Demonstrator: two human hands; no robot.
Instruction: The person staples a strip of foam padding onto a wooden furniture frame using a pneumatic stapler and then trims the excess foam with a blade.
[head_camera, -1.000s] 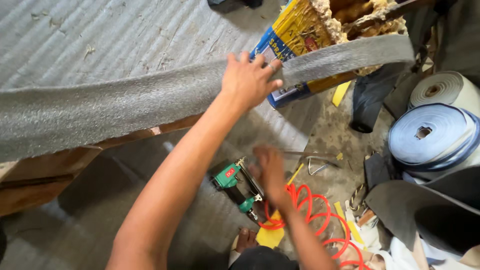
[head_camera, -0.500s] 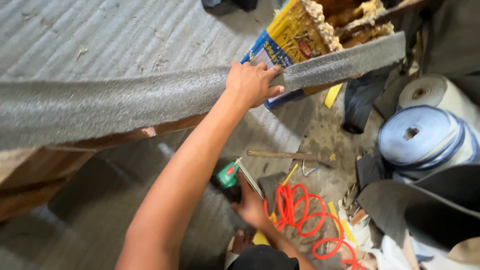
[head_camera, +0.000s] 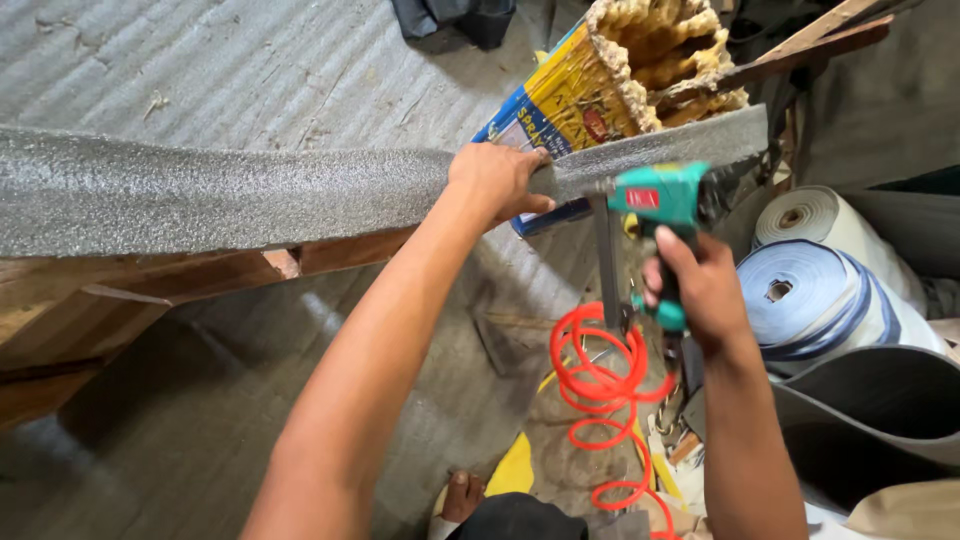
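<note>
Stapler up at the foam strip, L hand pinning it down.

Grey foam strip (head_camera: 230, 195) runs along the top edge of the wooden frame (head_camera: 180, 285), L to R across my view. My left hand (head_camera: 497, 180) is closed over it, fingers wrapped on the far side, pressing it to the frame. Right hand (head_camera: 700, 290) is gripped round the handle of the green air stapler (head_camera: 655, 205), nose just beside my L hand, at the strip's R part. Orange coiled hose (head_camera: 600, 375) hangs below it. No staples visible to me yet, so fixing looks barely begun; whole length left. Fabric rolls (head_camera: 830, 290) sit off right, cardboard box (head_camera: 570, 100) behind.
</note>
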